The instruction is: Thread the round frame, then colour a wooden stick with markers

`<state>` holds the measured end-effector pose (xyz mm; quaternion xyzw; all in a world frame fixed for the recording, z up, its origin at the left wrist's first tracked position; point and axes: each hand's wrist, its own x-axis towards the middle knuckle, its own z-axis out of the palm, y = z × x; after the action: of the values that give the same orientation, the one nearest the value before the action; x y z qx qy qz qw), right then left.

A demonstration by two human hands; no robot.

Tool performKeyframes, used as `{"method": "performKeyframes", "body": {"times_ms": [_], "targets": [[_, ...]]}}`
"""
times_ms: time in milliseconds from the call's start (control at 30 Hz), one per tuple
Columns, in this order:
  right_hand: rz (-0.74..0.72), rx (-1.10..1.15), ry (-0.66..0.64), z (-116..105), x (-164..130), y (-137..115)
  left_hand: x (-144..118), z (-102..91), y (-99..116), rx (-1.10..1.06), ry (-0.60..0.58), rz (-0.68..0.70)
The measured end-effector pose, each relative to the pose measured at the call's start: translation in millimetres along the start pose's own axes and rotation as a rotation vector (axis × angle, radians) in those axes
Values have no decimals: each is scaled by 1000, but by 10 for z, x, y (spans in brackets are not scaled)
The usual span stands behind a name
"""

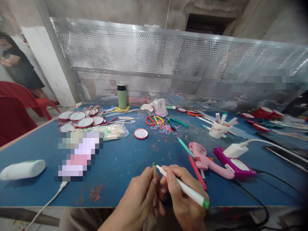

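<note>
My left hand (141, 192) is closed around a thin wooden craft stick (154, 186), held upright near the table's front edge. The stick's top end is coloured green. In my right hand (184, 192) is a white marker (187, 190) with a green end, gripped like a pen. Its tip touches or nearly touches the stick's green top. Beyond my hands lies a round, red-rimmed disc (141, 133) with a pale face. To the right, a pink glue gun (204, 162) rests beside a red pen-like stick (197, 173) and a teal one (184, 147).
Red-rimmed discs (85, 122) are piled at the left behind a bag of wooden sticks (113, 131). Pliers (178, 122) lie near small colourful clips (166, 128). A marker cup (218, 129), purple power strip (234, 163), phone (80, 157), white bottle (22, 170) and green tumbler (122, 97) stand around.
</note>
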<state>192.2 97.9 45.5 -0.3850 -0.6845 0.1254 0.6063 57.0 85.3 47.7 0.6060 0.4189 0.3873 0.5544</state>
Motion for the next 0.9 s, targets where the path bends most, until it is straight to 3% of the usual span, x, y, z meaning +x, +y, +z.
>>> {"method": "performKeyframes", "body": {"times_ms": [400,733,900], "targets": [[38,-12,20,-9,-17,15,13,-26,-81,21,-34,54],[-29,43,48,-15,-23,33,-34,-16,-96,-41,4,19],[113,34,73,11,-73,28,-28,-49,-161,-79,7,10]]}}
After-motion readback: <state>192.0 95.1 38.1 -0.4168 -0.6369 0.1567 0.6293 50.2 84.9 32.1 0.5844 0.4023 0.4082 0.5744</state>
